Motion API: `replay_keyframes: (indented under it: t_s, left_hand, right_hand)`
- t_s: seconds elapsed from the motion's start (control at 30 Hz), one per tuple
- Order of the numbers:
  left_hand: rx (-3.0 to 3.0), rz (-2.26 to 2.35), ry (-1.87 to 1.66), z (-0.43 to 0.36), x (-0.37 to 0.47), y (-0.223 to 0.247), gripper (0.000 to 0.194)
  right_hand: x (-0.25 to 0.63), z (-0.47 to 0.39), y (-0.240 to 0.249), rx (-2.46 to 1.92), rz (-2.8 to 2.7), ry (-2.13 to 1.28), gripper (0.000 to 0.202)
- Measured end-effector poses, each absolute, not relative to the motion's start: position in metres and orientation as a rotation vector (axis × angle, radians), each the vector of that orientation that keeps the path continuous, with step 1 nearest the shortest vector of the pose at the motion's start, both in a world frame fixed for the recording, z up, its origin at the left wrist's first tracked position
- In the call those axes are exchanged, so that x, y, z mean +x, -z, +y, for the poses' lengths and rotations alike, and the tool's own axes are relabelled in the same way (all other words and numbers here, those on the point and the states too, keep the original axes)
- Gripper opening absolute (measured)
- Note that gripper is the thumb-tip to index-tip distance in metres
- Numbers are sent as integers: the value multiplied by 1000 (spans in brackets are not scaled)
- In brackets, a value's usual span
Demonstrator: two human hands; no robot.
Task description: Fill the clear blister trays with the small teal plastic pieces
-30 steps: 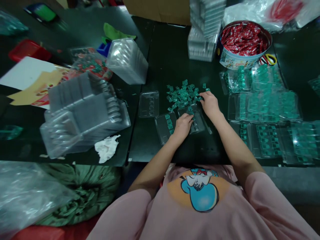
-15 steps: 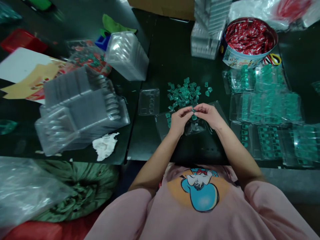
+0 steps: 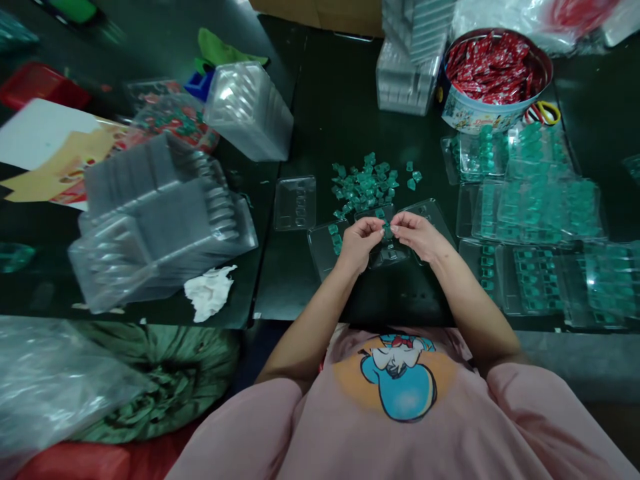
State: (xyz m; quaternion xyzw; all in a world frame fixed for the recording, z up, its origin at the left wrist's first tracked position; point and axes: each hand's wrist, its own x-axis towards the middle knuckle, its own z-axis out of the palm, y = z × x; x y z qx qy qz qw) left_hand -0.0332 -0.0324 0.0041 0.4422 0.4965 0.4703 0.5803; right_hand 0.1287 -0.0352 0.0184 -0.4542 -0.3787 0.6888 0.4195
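A small clear plastic tray lies before me, with green translucent pieces in its upper slots and bare slots lower down. My left hand is over the tray's left side, thumb and forefinger pinched beside one green piece. From the other side my right hand leans in, its thumb and fingertips closed near the same piece. Whatever sits between the fingertips is too small to make out. Just beyond my hands is a loose pile of green pieces. Another clear tray with a few green pieces lies at the left.
Beside my right hand lies a clear tray. Filled trays are stacked at the right, below a round tin of red packets. Stacks of clear trays and a crumpled white tissue are at left.
My fingertips have drawn slightly apart and lower over the middle tray, so its upper green pieces now show. The view has shifted a little.
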Motion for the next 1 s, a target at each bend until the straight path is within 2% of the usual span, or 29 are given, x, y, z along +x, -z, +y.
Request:
replay_keyframes:
  t_s: [0.17, 0.3, 0.47, 0.77, 1.0]
  left_hand:
    - [1186, 1268, -1042, -41, -32, 1, 14]
    - [1448, 1385, -953, -47, -32, 3, 15]
    - [1722, 1475, -836, -46, -29, 3, 25]
    - [1993, 1371, -782, -49, -37, 8, 33]
    - [2125, 1175, -731, -49, -39, 17, 17]
  right_hand:
    - [130, -39, -5, -1266, -1251, -1481, 14]
    - [129, -45, 0, -1536, -1559, -1175, 3]
    - [121, -49, -4, -1781, -1817, -893, 13]
    - [118, -54, -2, -1798, -1979, -671, 19]
    - [137, -52, -1, -1699, -1903, -690, 20]
